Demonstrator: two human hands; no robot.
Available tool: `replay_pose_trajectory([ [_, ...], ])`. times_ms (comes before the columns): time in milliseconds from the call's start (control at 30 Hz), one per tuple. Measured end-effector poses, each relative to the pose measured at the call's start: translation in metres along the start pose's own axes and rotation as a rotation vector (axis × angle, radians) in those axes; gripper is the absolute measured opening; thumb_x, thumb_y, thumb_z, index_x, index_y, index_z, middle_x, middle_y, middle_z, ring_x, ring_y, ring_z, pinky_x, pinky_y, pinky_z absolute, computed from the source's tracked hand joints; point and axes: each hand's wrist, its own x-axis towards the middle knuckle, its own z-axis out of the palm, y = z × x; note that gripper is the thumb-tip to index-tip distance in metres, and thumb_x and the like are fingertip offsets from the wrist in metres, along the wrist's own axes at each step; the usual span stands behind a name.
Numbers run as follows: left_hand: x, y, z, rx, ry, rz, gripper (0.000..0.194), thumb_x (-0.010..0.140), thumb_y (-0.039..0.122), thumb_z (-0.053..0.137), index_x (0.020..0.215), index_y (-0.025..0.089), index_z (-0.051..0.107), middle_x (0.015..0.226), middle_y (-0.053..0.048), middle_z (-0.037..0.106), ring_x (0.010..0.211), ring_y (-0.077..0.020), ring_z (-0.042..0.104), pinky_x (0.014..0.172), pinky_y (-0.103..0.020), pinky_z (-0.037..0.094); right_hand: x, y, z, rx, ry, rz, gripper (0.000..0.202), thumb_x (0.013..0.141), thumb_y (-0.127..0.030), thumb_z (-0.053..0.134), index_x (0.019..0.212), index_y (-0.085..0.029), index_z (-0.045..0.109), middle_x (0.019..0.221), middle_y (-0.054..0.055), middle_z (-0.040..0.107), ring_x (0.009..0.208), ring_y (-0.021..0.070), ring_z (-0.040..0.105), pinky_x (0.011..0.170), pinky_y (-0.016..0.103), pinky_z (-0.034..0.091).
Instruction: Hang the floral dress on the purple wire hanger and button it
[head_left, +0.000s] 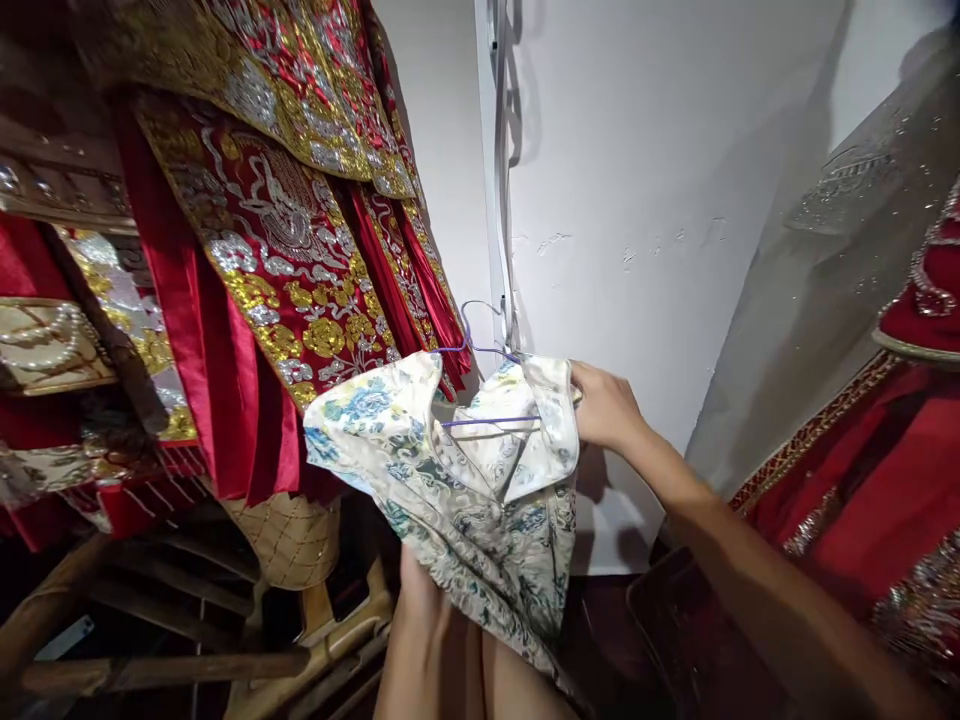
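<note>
Floral garment: the pale floral garment (491,530), patterned in blue, green and yellow, is at the middle of the view, in front of the white wall (637,180); its neck opening gapes toward the top, and its lower part slants down to the bottom edge.
Purple hanger: the thin purple hanger (491,422) sits inside the garment, its bar showing across the neck opening and its hook rising above; the hook is near the white upright rail (501,180), though whether they touch I cannot tell.
Right hand: the right hand (606,403) holds the garment at the shoulder edge, fingers closed in on the cloth; the fingertips are hidden behind it.
Left hand: the left hand (417,580) is beneath the garment's lower side, touching the cloth; its fingers are covered, so I cannot tell whether they are spread or closed.
Red costume: the red embroidered costume (300,260), with gold and silver sequins, hangs at the left, above slatted wooden furniture (165,672).
Far right: another red garment (855,460) with ornate trim stands beside sheer sparkling fabric (840,200).
</note>
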Motion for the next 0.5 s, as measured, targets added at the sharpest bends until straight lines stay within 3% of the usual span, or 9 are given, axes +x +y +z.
replay_pose_trajectory([
  [33,-0.009,-0.013,-0.005,-0.089,0.036,-0.054,0.069,0.080,0.081,0.045,0.120,0.032,0.073,0.119,-0.006,0.074,0.139,-0.0314,0.050,0.118,-0.048,0.040,0.013,0.000,-0.002,-0.018,0.000,-0.022,0.025,0.076,-0.034,0.064,0.097,-0.022,0.069,0.099,0.006,0.075,0.084,0.0261,0.066,0.063,0.028,0.035],
  [133,-0.028,-0.044,-0.010,-0.189,-0.003,-0.204,0.068,0.074,0.077,0.061,0.117,0.026,0.075,0.123,-0.009,0.073,0.141,-0.0334,0.047,0.121,-0.047,0.036,0.038,0.005,-0.009,-0.060,0.068,-0.001,0.034,0.077,-0.034,0.065,0.110,-0.023,0.070,0.110,0.007,0.074,0.089,0.0264,0.065,0.067,0.029,0.037],
  [233,-0.037,-0.054,-0.002,-0.115,0.019,-0.211,0.062,0.067,0.064,0.078,0.113,0.022,0.075,0.123,-0.011,0.073,0.137,-0.0368,0.050,0.120,-0.048,0.035,0.033,0.019,-0.012,-0.096,0.097,0.117,0.035,0.078,-0.035,0.067,0.110,-0.022,0.071,0.105,0.009,0.075,0.087,0.0277,0.065,0.067,0.030,0.038],
  [333,-0.039,-0.053,0.006,-0.018,0.042,-0.114,0.064,0.064,0.050,0.086,0.119,0.021,0.071,0.129,-0.010,0.070,0.138,-0.0365,0.050,0.120,-0.046,0.035,0.001,0.030,-0.006,-0.061,0.032,0.153,0.037,0.079,-0.030,0.064,0.116,-0.023,0.070,0.106,0.009,0.075,0.092,0.0295,0.066,0.072,0.033,0.044],
  [400,-0.039,-0.054,0.008,0.007,0.058,-0.092,0.067,0.065,0.046,0.085,0.125,0.021,0.068,0.133,-0.011,0.068,0.141,-0.0345,0.047,0.121,-0.044,0.033,-0.030,0.031,0.006,-0.016,0.055,0.149,0.054,0.080,-0.024,0.062,0.134,-0.021,0.060,0.125,0.012,0.069,0.110,0.0324,0.062,0.087,0.039,0.048],
  [500,-0.039,-0.065,0.011,0.013,0.080,-0.127,0.066,0.067,0.043,0.083,0.129,0.023,0.066,0.135,-0.010,0.067,0.145,-0.0327,0.041,0.123,-0.043,0.029,-0.089,0.016,0.037,0.099,0.208,0.227,0.076,0.082,-0.029,0.065,0.153,-0.020,0.040,0.156,0.014,0.044,0.143,0.0387,0.036,0.111,0.057,0.035],
])
